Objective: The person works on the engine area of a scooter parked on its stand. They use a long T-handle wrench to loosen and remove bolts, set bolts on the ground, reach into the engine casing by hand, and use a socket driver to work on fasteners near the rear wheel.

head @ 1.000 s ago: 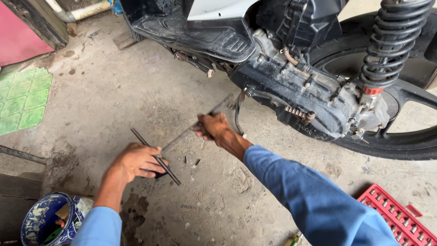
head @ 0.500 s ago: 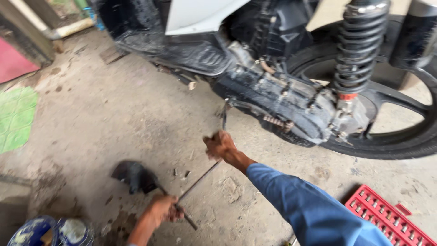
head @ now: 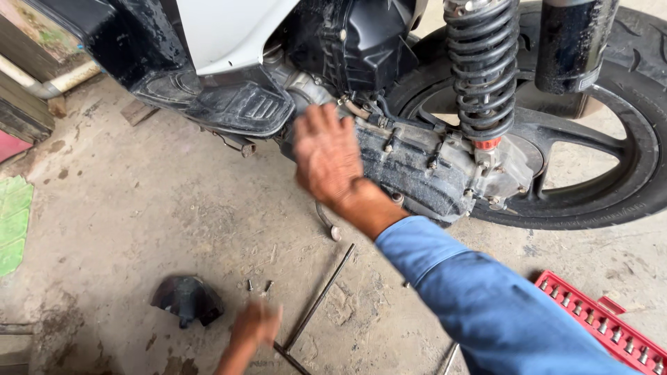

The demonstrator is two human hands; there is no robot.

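Note:
My right hand (head: 326,154) is raised with its fingers spread and holds nothing, in front of the scooter's dirty engine case (head: 424,163). My left hand (head: 253,326) hovers blurred, low in the view, beside the end of a long T-handle wrench (head: 318,300) that lies on the concrete floor. Whether it touches the wrench I cannot tell. Two small bolts (head: 258,285) lie on the floor just above that hand. A black plastic cover piece (head: 186,298) rests to its left.
The scooter's rear wheel (head: 618,139), coil shock absorber (head: 483,66) and black footboard (head: 229,104) fill the top. A red socket tray (head: 604,326) sits at the lower right. A kick-start lever (head: 326,223) hangs under the engine. Green tiles (head: 10,222) are at the left edge.
My right hand has let go of the wrench and risen toward the engine case. The wrench now lies on the floor. The view has shifted closer to the scooter.

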